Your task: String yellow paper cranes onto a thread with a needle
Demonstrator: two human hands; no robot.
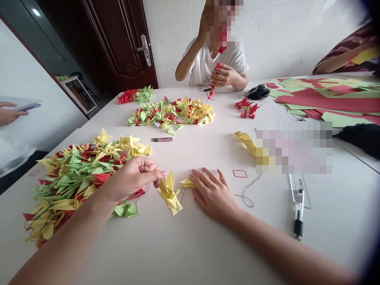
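My left hand (pixel 142 175) is closed in a pinch beside a yellow folded paper piece (pixel 170 194); a thin needle tip pokes up above its fingers, and dark thread hangs below. My right hand (pixel 212 192) lies flat on the table with its fingers spread, its fingertips over the edge of another yellow folded piece (pixel 187 183). Left of my hands is a large pile of green, red and yellow folded paper pieces (pixel 74 174). A green piece (pixel 126 209) rests under my left wrist. Dark thread (pixel 247 198) curls on the table right of my right hand.
Small thread snips (pixel 162 139) lie ahead, near a second paper pile (pixel 175 113). At right are a pen (pixel 299 217), a clear ruler (pixel 295 186), black thread (pixel 360 138) and stacked paper sheets (pixel 329 103). A person (pixel 218 71) sits opposite, holding red pieces.
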